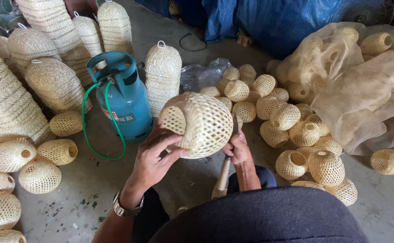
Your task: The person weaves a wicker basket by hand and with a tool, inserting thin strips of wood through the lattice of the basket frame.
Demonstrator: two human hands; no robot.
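Holding a woven bamboo shade (199, 123) up over the lap, both hands on it. Left hand (154, 155) cups the shade's lower left side, fingers spread against the weave, thumb near the round opening. Right hand (238, 150) sits at the shade's right edge, fist closed round a wooden-handled tool (224, 173) whose blade points up against the shade. Watch (126, 208) on left wrist. Teal gas cylinder (121, 96) with green hose (89, 130) stands on the concrete floor (93, 180) just left of the shade. Pile of small shades (280, 121) lies to the right, more in a pale net bag (354, 85). Tall stacked shades (163, 74) stand behind the cylinder and at left. Blue tarp (269, 20) at the back.
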